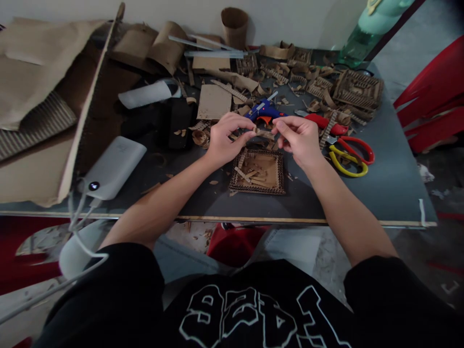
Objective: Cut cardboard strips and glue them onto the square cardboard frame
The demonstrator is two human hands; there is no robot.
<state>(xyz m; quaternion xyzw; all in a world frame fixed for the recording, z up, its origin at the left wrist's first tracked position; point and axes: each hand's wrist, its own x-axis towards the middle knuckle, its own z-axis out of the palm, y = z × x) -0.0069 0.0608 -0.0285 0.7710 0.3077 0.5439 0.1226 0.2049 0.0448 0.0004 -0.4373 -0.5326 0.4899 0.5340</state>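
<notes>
Both hands meet over the middle of the dark table (380,188). My left hand (225,137) and my right hand (297,139) pinch the two ends of a small cardboard strip (263,133) between thumb and fingers. Right below them lies a square cardboard tray (258,172) with a corrugated rim and several short strips inside. A blue glue gun (266,111) lies just behind the hands.
Yellow scissors (346,164) and red scissors (357,147) lie right of my right hand. A white power bank (114,166) with a cable sits at left. Cardboard sheets (43,63), scraps and woven cardboard pieces (357,89) crowd the back. A red chair (435,106) stands at right.
</notes>
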